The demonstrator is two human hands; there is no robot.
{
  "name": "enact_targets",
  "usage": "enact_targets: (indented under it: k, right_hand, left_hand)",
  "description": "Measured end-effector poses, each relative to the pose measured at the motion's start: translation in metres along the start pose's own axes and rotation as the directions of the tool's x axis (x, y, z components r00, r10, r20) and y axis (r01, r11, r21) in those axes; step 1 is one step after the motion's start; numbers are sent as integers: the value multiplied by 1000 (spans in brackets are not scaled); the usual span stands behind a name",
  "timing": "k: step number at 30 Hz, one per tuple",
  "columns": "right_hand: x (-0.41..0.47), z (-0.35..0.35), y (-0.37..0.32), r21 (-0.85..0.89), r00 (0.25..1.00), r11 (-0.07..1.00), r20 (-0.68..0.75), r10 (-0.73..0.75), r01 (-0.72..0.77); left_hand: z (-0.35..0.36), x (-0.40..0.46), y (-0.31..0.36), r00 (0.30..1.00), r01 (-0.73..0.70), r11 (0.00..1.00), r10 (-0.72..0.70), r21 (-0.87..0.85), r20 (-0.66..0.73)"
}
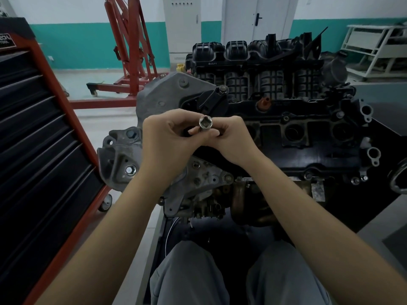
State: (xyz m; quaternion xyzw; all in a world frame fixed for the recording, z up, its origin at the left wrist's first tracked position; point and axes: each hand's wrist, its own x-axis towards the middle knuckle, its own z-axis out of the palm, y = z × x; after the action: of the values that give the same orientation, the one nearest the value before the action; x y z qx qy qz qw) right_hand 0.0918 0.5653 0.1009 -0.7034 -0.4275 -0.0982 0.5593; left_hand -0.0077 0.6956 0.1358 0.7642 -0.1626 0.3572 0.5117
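A shiny metal socket (pixel 205 122) with a square drive hole faces the camera, held upright above the left end of a car engine (pixel 293 133). My left hand (pixel 169 142) and my right hand (pixel 231 139) meet at it, fingers of both curled and pinching its lower part. The socket's lower end is hidden between my fingers. Below the hands lie the black valve cover with open round plug wells (pixel 294 132) and a grey metal engine bracket (pixel 123 155).
A red and black tool cabinet (pixel 44 150) with drawers stands on casters close at the left. A red engine hoist (pixel 130 51) stands behind on the floor. A white rack (pixel 374 49) is at the back right. My knees (pixel 231 276) are below.
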Motion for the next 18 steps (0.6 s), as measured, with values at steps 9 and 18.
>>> enact_targets:
  k: [9, 18]
  right_hand:
    - [-1, 1, -6, 20, 1000, 1000, 19, 6, -7]
    - [0, 0, -8, 23, 997, 1000, 76, -19, 18]
  left_hand:
    - [-2, 1, 0, 997, 8, 998, -4, -55, 81]
    - [-1, 1, -3, 999, -2, 999, 4, -38, 44]
